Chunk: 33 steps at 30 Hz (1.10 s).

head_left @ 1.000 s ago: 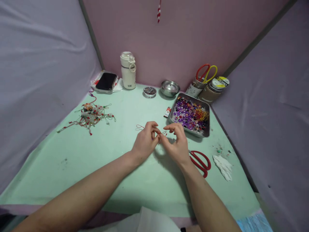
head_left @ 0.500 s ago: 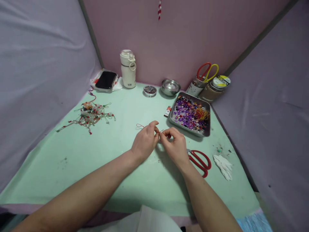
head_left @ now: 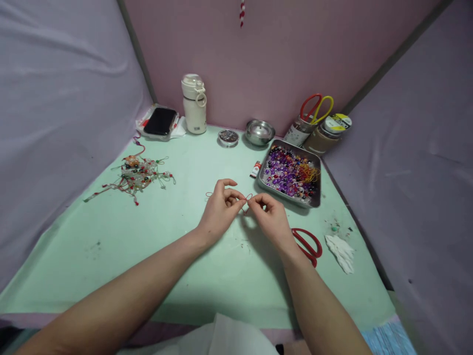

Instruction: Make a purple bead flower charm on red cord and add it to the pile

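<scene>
Over the middle of the table, my left hand pinches a thin red cord between thumb and forefinger, its other fingers curled loosely. Fingertip to fingertip with it, my right hand pinches the same cord. A small loop of the cord stands up between the two hands, and a short piece hangs below them. Another thin loop sticks out to the left, behind my left hand. Partly hidden by my right wrist, red-handled scissors lie on the table.
A metal tray of mixed beads stands beyond my right hand, near a small red-and-white packet. Beaded strings lie at the left. Along the back are a phone, white bottle, spool, metal bowl and jars. Crumpled white cloth lies right.
My fingertips have drawn slightly apart, and a small cord loop now shows between them. The left fingers have opened a little. The whole view has shifted slightly.
</scene>
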### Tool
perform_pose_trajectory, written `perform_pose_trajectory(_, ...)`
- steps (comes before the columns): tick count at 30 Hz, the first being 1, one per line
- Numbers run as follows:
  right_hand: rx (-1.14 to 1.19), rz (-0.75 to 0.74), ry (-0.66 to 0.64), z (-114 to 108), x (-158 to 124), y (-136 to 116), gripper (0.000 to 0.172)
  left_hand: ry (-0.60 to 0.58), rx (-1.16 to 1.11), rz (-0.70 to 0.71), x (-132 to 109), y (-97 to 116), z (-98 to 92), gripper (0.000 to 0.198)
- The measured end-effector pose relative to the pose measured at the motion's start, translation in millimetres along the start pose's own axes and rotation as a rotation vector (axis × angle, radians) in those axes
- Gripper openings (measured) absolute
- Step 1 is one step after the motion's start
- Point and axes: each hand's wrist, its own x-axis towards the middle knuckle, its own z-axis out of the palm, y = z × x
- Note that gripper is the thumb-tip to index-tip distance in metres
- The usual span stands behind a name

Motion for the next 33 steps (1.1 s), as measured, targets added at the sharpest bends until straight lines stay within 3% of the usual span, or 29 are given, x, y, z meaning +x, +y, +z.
perform_pose_trajectory(8, -0.041, -0.035, 0.034, -0.4, 0.5, 1.9, 0.018, -0.036, -0.047, -0.026, 1.7, 1.5, 0.1, 0.035)
perform_pose_trajectory(14, 0.115, 0.04, 0.111, -3.4, 1.6, 0.8, 0.02, 0.016, -0.07, -0.095, 3.6, 5.1, -0.3, 0.033)
perform_pose_trajectory(21, 0.29, 0.065, -0.039, -0.4, 2.9, 3.3, 0.01, 0.026, -0.105, -0.106, 4.3, 6.7, -0.9, 0.032)
perform_pose_trajectory(33, 0.253, -0.084, 0.0, 1.6, -1.3, -1.8, 0.008, 0.043, -0.089, -0.11, 2.8, 8.2, 0.6, 0.027)
